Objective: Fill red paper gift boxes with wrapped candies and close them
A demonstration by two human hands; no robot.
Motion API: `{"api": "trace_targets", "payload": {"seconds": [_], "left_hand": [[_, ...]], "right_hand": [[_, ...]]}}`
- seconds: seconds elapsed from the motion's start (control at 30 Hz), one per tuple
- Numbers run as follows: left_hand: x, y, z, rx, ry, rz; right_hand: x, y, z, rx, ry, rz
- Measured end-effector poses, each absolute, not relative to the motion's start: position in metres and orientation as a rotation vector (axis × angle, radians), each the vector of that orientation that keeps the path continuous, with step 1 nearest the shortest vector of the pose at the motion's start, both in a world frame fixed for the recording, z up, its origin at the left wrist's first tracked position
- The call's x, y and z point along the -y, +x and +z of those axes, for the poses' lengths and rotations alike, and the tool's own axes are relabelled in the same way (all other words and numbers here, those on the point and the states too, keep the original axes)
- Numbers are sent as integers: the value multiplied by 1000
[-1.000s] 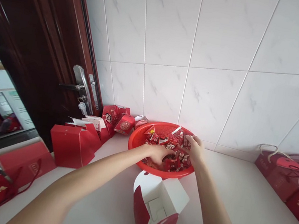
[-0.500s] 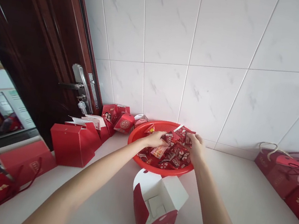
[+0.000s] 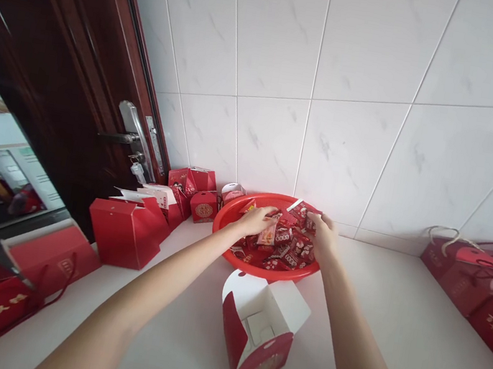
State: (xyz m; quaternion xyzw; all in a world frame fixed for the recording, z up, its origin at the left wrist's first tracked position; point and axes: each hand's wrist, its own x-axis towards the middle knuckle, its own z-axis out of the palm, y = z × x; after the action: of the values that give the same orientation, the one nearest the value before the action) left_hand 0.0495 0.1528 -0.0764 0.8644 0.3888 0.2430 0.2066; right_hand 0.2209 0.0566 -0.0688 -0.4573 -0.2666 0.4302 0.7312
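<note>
Gathering packets seems the step in hand — the left hand (image 3: pixel 259 221) apparently closed on a pink packet (image 3: pixel 267 236), the right hand (image 3: pixel 323 236) seemingly pinching a red packet (image 3: pixel 301 214), both within the red basket (image 3: pixel 278 274) — and lifting calls for firm fingertips.

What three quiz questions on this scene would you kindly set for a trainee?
1. True or false: the open red gift box stands outside the red perforated basket.
2. Which hand is nearer the pink-wrapped packet: A, left; B, right?
3. Fill in: on the inside, the open red gift box is ____ in colour.

Key: 1. True. 2. A, the left hand. 3. White.
</note>
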Motion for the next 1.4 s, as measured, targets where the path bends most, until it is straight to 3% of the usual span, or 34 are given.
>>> {"api": "trace_targets", "payload": {"seconds": [0.17, 0.33, 0.4, 0.77, 1.4], "left_hand": [[-137, 51, -65, -1021, 2507, 639], [-120, 55, -66, -840, 2521, -61], [-119, 58, -71, -896, 2461, -190], [-118, 69, -82, -922, 2281, -96], [-133, 65, -63, -967, 1604, 581]], "right_hand": [[-56, 220, -68, 574, -1019, 925], [-58, 220, -70, 583, -1027, 912], [-58, 221, -71, 590, -1032, 908], [-55, 219, -65, 578, -1057, 912], [-55, 220, -65, 560, -1022, 884]]}}
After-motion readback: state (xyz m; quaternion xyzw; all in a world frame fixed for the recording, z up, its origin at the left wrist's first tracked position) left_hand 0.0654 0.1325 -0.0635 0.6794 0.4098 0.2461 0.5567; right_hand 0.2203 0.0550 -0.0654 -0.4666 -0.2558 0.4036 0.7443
